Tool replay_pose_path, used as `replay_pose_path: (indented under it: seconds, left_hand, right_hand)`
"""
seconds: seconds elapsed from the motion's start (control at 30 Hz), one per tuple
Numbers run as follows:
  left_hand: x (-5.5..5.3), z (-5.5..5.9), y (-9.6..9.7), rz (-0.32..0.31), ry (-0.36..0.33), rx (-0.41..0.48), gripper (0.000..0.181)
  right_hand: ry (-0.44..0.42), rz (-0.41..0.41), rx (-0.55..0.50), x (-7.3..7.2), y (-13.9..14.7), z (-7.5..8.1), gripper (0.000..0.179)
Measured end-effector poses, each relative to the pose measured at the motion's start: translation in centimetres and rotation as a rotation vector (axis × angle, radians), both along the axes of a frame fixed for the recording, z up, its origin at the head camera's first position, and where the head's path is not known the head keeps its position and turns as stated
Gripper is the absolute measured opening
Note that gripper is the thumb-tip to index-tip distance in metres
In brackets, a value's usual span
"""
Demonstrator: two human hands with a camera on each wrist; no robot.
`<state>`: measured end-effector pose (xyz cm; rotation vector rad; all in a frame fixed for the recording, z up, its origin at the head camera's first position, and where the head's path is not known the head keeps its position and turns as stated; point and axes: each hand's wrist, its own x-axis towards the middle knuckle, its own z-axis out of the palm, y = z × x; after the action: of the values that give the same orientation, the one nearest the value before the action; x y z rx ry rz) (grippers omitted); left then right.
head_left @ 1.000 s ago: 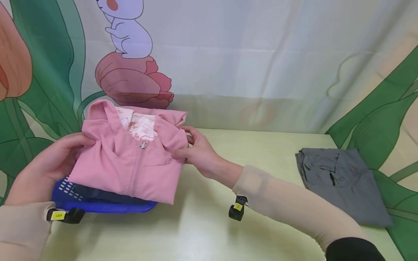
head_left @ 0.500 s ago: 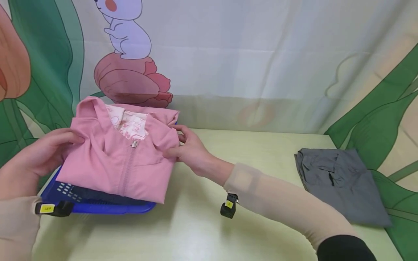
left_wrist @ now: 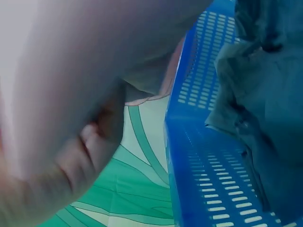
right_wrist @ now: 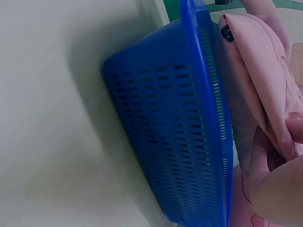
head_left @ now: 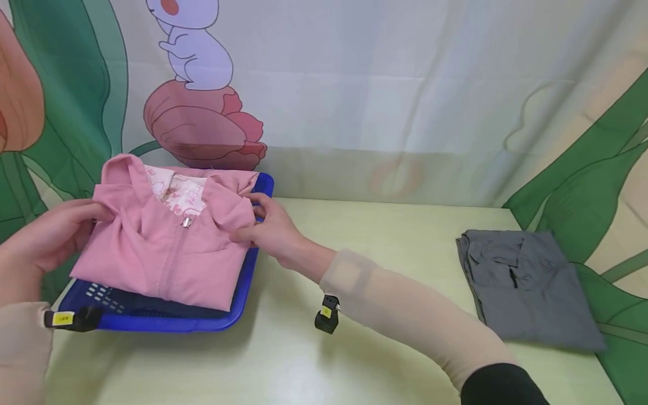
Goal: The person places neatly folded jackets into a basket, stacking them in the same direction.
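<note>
A folded pink zip-up jacket [head_left: 202, 270] with a white patterned lining is held over a blue perforated basket [head_left: 177, 324]. My left hand [head_left: 53, 233] grips its left edge, thumb on top. On the opposite edge my right hand [head_left: 275, 230] pinches the fabric between thumb and fingers. In the right wrist view the jacket [right_wrist: 258, 61] hangs above the rim of the basket [right_wrist: 156, 118]. Under it, a dark garment [left_wrist: 270, 104] lies inside the basket, as the left wrist view shows.
A folded grey garment [head_left: 531, 292] lies at the right end of the pale table [head_left: 354, 360]. Behind the table hangs a printed curtain [head_left: 354, 101] with plants and a rabbit-like figure.
Both hands have carried the pink jacket to the left, further over the basket. More of the basket's right side now shows. The grey garment has stayed put.
</note>
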<state>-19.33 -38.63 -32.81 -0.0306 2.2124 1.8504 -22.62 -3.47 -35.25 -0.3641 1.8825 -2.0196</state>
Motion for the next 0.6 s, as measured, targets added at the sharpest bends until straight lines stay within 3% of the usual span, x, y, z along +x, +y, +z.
replay_pose_path:
  seconds: [0.13,0.23,0.5,0.6]
  left_hand:
    - [0.0,0.3,0.6,-0.010,-0.018,-0.277,0.026]
    - [0.0,0.4,1.1,-0.035,-0.028,-0.388,0.029]
    - [-0.2,-0.5,1.0,-0.087,-0.034,-0.461,0.060]
    - [-0.1,-0.3,1.4,-0.110,-0.054,-0.478,0.068]
  right_hand:
    - [0.027,-0.013,0.084,0.0,-0.5,-0.6,0.065]
    - [0.057,-0.014,0.144,0.1,-0.8,-1.0,0.063]
    - [0.116,-0.041,0.199,-0.7,-1.3,-1.8,0.065]
    - [0.137,-0.053,0.198,-0.9,-1.3,-2.0,0.064]
